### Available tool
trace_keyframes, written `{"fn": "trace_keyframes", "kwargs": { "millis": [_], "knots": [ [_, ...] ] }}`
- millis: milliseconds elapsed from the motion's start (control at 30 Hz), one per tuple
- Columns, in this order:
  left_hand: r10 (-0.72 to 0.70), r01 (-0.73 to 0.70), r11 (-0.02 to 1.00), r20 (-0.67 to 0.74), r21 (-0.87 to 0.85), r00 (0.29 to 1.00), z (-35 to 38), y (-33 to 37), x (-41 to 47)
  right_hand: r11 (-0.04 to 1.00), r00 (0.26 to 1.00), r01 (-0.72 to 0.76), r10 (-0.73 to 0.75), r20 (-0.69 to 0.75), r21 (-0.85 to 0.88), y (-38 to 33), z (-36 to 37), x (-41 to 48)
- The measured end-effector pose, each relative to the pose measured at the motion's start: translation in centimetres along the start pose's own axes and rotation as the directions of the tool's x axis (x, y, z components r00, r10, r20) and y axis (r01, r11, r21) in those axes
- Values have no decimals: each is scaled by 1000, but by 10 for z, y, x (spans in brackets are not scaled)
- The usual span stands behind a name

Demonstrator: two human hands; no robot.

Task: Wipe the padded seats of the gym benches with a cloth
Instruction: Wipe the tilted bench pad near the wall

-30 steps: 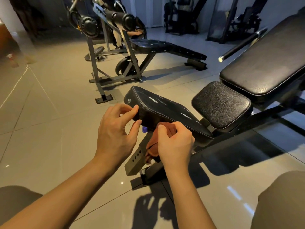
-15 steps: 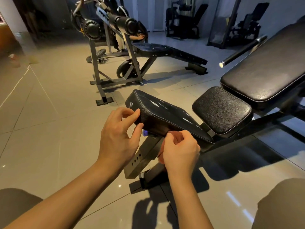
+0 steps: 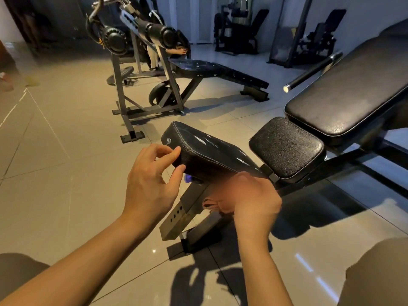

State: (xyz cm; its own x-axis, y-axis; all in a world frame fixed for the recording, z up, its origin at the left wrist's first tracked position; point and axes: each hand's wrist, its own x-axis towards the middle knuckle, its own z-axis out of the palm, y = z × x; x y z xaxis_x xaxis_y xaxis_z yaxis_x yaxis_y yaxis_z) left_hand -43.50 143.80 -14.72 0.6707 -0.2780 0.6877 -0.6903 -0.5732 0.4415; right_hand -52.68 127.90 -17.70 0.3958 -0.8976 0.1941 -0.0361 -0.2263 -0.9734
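Left hand (image 3: 152, 180): fingers curled. The index tip sits on the top corner and the thumb on the side below it, pinching the near-left end of the padded seat (image 3: 209, 151).

Right hand (image 3: 254, 199): closed around a reddish-brown cloth (image 3: 215, 205) and blurred. It is low against the seat's near side edge, towards the rear. The hand hides most of the cloth, and only a bunched fold shows at its left. I cannot tell whether the cloth touches the pad. The two hands are apart, one at each end of the near edge.

The seat is black and tilted, its front end raised, with glossy streaks on top. A blue knob (image 3: 188, 178) shows just under it between the hands. Below that, a grey steel post (image 3: 178, 215) with a row of holes slopes down to the foot of the frame.

Just behind the seat is a smaller square pad (image 3: 287, 149), and behind that the long backrest (image 3: 353, 91), inclined upward to the right. A dark bar with a white end cap (image 3: 309, 74) lies beyond the backrest.

Further off on the tiled floor (image 3: 55, 162) stands a second bench (image 3: 220, 72) on a grey frame with foam rollers (image 3: 114, 38). Another person's hand (image 3: 178, 50) rests at its head end. Dark machines (image 3: 238, 29) line the far wall.

The wearer's knees (image 3: 19, 277) fill the lower corners.
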Motion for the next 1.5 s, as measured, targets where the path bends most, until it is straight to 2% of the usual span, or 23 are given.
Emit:
{"fn": "trace_keyframes", "kwargs": {
  "millis": [67,167,300,500,600,633,667,767,833,1033,1167,1267,1400,1500],
  "knots": [
    [-12,12,1000,2,-3,1000,0,0,1,999,992,-25,29,-122,34,0,-10,10],
    [-16,16,1000,-2,5,1000,0,1,0,992,979,-94,106,-172,81,1,-11,16],
    [-18,18,1000,-2,-13,1000,-1,2,1,978,992,-108,118,-44,178,-19,9,-4],
    [-33,33,999,36,-13,999,-5,3,3,953,994,-23,-11,112,302,-46,23,-21],
    [-55,57,998,80,-23,995,-10,1,4,934,961,-72,-29,276,351,-47,20,-21],
    [-63,66,998,93,-25,994,-11,1,4,933,959,-94,-9,283,346,-41,17,-19],
    [-75,78,997,102,-28,992,-12,2,4,935,968,-118,33,250,335,-36,12,-16],
    [-106,110,993,97,-38,990,-12,5,6,953,983,-181,185,7,241,-12,-3,0],
    [-111,116,992,84,-54,990,-11,6,7,969,980,-186,196,-45,164,-10,-6,2],
    [-114,127,986,115,-112,987,-16,7,8,962,981,-119,75,179,246,-49,21,-26],
    [-252,282,897,131,-339,959,-30,4,15,947,961,-130,49,271,292,-60,15,-25],
    [-154,168,908,68,-384,986,-45,13,12,948,955,-143,56,292,286,-62,8,-26],
    [-33,137,871,222,-473,975,-51,29,4,948,923,-103,-22,385,301,-77,7,-35],
    [-35,139,876,226,-461,973,-53,25,4,929,878,-127,-58,475,348,-91,4,-40]
  ]
}}
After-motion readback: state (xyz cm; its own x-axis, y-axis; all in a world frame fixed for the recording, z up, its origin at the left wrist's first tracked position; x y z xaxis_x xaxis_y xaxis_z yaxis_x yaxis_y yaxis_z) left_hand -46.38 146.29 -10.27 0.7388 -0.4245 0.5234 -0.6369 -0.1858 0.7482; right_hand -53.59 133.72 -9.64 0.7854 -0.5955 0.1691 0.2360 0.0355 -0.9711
